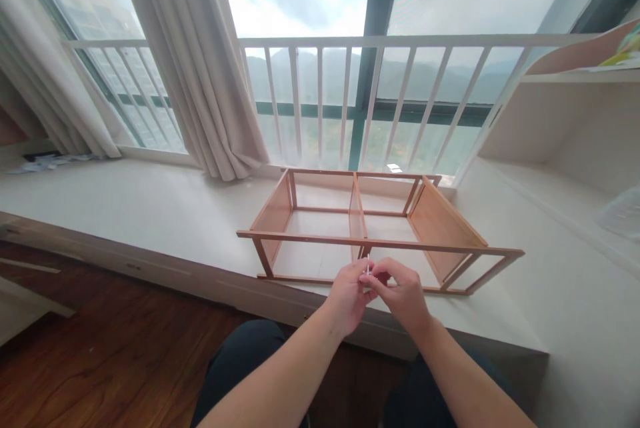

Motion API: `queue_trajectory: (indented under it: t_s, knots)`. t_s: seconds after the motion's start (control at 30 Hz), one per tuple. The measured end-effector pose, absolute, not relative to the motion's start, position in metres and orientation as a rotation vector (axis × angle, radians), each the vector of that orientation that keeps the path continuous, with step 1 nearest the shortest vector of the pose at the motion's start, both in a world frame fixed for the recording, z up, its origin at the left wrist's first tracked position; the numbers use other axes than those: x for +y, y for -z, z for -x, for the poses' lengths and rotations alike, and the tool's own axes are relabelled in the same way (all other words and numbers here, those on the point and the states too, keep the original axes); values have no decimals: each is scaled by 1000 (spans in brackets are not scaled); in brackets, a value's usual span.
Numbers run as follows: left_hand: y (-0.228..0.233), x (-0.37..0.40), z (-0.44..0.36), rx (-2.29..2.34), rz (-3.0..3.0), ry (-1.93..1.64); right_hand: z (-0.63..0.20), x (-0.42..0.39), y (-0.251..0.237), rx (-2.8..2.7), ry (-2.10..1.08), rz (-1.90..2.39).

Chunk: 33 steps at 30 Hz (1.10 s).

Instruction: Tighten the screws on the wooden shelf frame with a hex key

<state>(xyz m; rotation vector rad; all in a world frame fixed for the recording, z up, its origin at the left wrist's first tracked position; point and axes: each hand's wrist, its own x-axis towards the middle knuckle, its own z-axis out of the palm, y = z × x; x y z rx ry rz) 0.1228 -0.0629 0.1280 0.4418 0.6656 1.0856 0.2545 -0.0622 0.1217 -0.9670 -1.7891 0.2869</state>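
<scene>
My left hand (pixel 349 295) and my right hand (pixel 401 293) meet in front of a wooden shelf frame (pixel 310 239). Both are closed, fingertips pinched together around a thin, shiny, pin-like piece (pixel 369 264) that stands roughly upright; it is too small to tell its exact kind. The frame lies on its side on a white window ledge (pixel 150 205). It has slim brown rails, a panel at the left, a divider in the middle and a larger panel (pixel 445 228) at the right. My fingers hide part of its lower front rail.
Behind the frame run a white railing (pixel 320 95) and a window. A beige curtain (pixel 195 61) hangs left of it. White shelving (pixel 560 121) stands at the right. Papers (pixel 55 161) lie at the ledge's far left, and a small white item (pixel 394 168) lies behind the frame.
</scene>
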Motion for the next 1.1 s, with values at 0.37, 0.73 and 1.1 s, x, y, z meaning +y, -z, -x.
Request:
queue_trajectory:
  t_s: [0.37,0.73,1.1]
  knots:
    - [-120,-41,-113,574,-514,-1077,-243,-44,-120,-1895,-106,847]
    - [-118,-40,-126,603,-541,-1090,-250,-48,-111,-1809,-129,893]
    - [-116,-42,-138,628,-447,-1201,-252,-42,-104,-1755,-157,882]
